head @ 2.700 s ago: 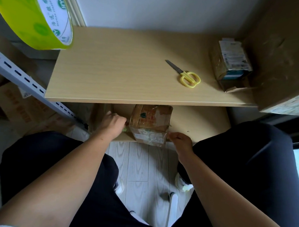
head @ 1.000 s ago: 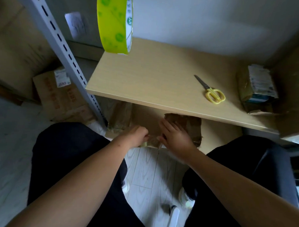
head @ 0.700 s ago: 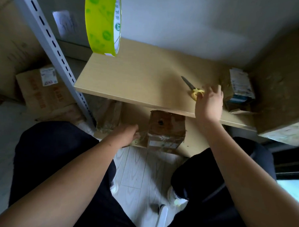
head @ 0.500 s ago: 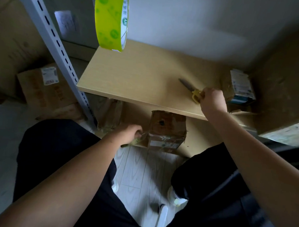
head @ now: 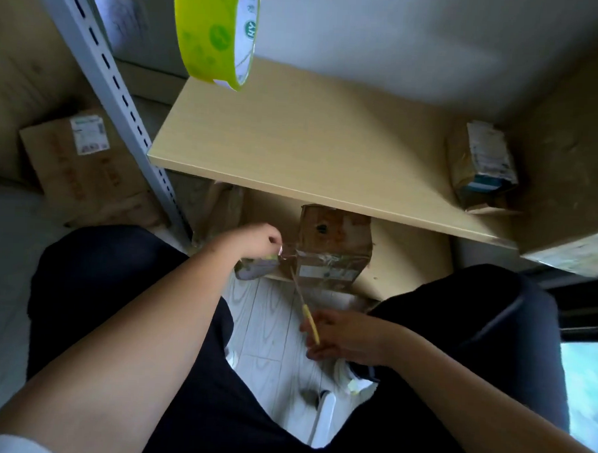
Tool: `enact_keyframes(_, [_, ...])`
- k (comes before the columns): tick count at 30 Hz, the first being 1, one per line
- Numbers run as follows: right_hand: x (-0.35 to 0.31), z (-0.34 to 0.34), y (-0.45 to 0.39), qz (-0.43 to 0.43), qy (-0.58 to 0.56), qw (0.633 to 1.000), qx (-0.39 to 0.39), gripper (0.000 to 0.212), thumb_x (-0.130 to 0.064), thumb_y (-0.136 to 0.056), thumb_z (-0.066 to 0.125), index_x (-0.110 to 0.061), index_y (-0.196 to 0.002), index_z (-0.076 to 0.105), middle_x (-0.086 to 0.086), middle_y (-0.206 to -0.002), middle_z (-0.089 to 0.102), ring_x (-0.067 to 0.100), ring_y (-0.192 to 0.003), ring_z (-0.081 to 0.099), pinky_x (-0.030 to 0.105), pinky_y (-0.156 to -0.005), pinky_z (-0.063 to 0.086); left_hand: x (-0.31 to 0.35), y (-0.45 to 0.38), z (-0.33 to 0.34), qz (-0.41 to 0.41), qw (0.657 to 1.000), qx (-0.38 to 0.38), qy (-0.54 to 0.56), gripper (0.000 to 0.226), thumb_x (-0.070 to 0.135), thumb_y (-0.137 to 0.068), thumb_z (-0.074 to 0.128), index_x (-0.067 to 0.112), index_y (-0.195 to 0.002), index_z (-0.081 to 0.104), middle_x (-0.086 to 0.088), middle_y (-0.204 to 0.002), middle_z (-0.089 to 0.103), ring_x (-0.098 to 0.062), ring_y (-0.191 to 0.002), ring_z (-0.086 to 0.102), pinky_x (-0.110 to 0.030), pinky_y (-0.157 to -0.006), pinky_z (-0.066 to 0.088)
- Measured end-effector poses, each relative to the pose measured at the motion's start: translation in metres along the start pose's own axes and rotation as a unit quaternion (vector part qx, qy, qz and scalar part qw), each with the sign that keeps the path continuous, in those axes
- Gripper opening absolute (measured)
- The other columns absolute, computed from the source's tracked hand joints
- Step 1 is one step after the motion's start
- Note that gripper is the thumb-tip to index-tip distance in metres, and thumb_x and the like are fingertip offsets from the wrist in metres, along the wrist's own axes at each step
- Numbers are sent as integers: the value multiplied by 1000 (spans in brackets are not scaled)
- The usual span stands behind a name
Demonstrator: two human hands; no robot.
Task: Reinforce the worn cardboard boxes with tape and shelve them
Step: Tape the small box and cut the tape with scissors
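Lime-green tape roll [head: 213, 34] with darker green round marks, white inner core with green logo. Pale beige wood-grain shelf board [head: 311, 151]. Brown worn cardboard box [head: 334, 243] with a dark hole on top, shiny clear tape and a white label on the front. Yellow handles on the scissors [head: 309, 317], grey blades. Brown small box [head: 482, 165] with white label and blue band. Brown large carton [head: 77, 168] at left with reddish print and white-green sticker. Light grey metal upright [head: 105, 81] with dark slots. Whitish-grey wood-pattern floor [head: 272, 328]. Black trousers [head: 116, 287].
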State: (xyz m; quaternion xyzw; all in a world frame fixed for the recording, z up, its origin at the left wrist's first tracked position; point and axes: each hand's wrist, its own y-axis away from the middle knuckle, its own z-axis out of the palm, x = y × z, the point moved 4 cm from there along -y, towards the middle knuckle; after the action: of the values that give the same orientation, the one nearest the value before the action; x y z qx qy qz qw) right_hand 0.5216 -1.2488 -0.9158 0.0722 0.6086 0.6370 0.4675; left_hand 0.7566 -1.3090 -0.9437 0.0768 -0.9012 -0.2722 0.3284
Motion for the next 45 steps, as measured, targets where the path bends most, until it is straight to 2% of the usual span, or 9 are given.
enact_keyframes(4, [8, 9, -37, 19, -56, 998, -24, 34, -35, -95, 63, -5, -113, 63, 13, -101, 63, 23, -91, 69, 33, -92, 55, -1, -2, -5, -4, 1000, -6, -10, 18, 26, -102, 50, 19, -111, 64, 0, -105, 63, -9, -76, 53, -25, -61, 38])
enact_keyframes(8, [1, 7, -53, -9, -104, 994, -13, 48, -48, -83, 63, -7, -108, 65, 10, -93, 65, 23, -90, 66, 30, -84, 57, -3, -3, -6, -3, 1000, -13, -11, 17, 26, -102, 51, 19, -110, 65, 0, -112, 62, -13, -92, 57, -27, -71, 41])
enact_keyframes(15, [-1, 2, -77, -13, -76, 997, 8, 29, -34, -102, 51, -10, -113, 64, 10, -101, 61, 23, -97, 60, 31, -91, 54, -4, -7, -7, -9, 1000, -17, -9, 18, 25, -101, 53, 18, -110, 66, -2, -110, 65, -17, -96, 60, -35, -84, 51])
enact_keyframes(20, [-8, -1, -92, -48, -85, 995, 2, 28, -34, -101, 51, -14, -115, 64, 9, -106, 60, 22, -102, 60, 28, -89, 54, -5, -10, -5, -12, 1000, -21, -15, 18, 26, -101, 53, 17, -110, 66, 0, -99, 63, -12, -81, 56, -26, -64, 40])
enact_keyframes(27, [-12, -18, -94, -82, 97, 987, 98, 29, -23, -104, 46, -15, -95, 73, -2, -77, 72, 10, -64, 70, 21, -61, 56, -9, -12, -5, -16, 999, -31, -14, 14, 23, -101, 52, 25, -96, 65, 3, -108, 64, -12, -91, 58, -28, -72, 43])
enact_keyframes(35, [-6, -11, -59, -28, 224, 968, 108, 24, -16, -105, 43, -11, -93, 63, 1, -75, 67, 13, -58, 66, 25, -62, 54, -15, -5, -23, -62, 997, 42, 3, 17, 20, -101, 52, 15, -95, 67, -1, -108, 65, -17, -94, 60, -29, -69, 44])
enact_keyframes(38, [-41, -2, -25, -205, 329, 907, 166, 9, -17, -101, 54, -15, -94, 60, -6, -78, 63, 0, -55, 60, 16, -52, 50, -15, -3, -22, -77, 995, 60, -2, 17, 20, -101, 51, 20, -91, 65, 0, -105, 63, -17, -93, 59, -32, -72, 44])
enact_keyframes(41, [-88, -13, 28, -398, 407, 756, 323, 10, -22, -92, 69, -14, -99, 70, -11, -75, 61, -7, -55, 54, 8, -51, 38, -14, 3, -20, -97, 992, 77, 8, 21, 14, -101, 48, 23, -87, 60, 0, -93, 60, -12, -77, 54, -30, -68, 41])
enact_keyframes(45, [-151, -68, 81, -449, 374, 606, 540, 13, -17, -90, 71, -10, -101, 76, -2, -86, 69, 9, -66, 59, 9, -56, 38, -10, 15, -13, -95, 994, 56, -1, 14, 23, -100, 52, 25, -92, 63, 2, -101, 62, -16, -92, 59, -33, -75, 45])
